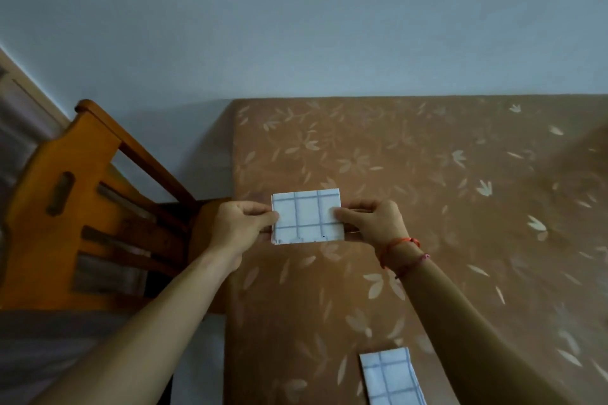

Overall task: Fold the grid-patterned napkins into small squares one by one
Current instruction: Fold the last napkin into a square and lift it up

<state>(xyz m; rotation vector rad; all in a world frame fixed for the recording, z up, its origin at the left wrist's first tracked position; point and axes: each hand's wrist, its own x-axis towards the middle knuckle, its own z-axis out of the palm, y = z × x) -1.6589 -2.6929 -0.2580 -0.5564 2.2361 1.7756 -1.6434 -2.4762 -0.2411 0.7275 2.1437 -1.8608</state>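
A white napkin with a blue grid [307, 216], folded to a small rectangle, is held a little above the brown tablecloth. My left hand [241, 223] pinches its left edge between thumb and fingers. My right hand [371, 222] pinches its right edge the same way. A second grid-patterned napkin [390, 378] lies folded on the cloth near the front edge, partly cut off by the frame's bottom.
The table [444, 174] wears a brown cloth with pale leaf prints and stands against a pale wall. A wooden chair [85, 207] stands at the table's left side. Red string bracelets circle my right wrist.
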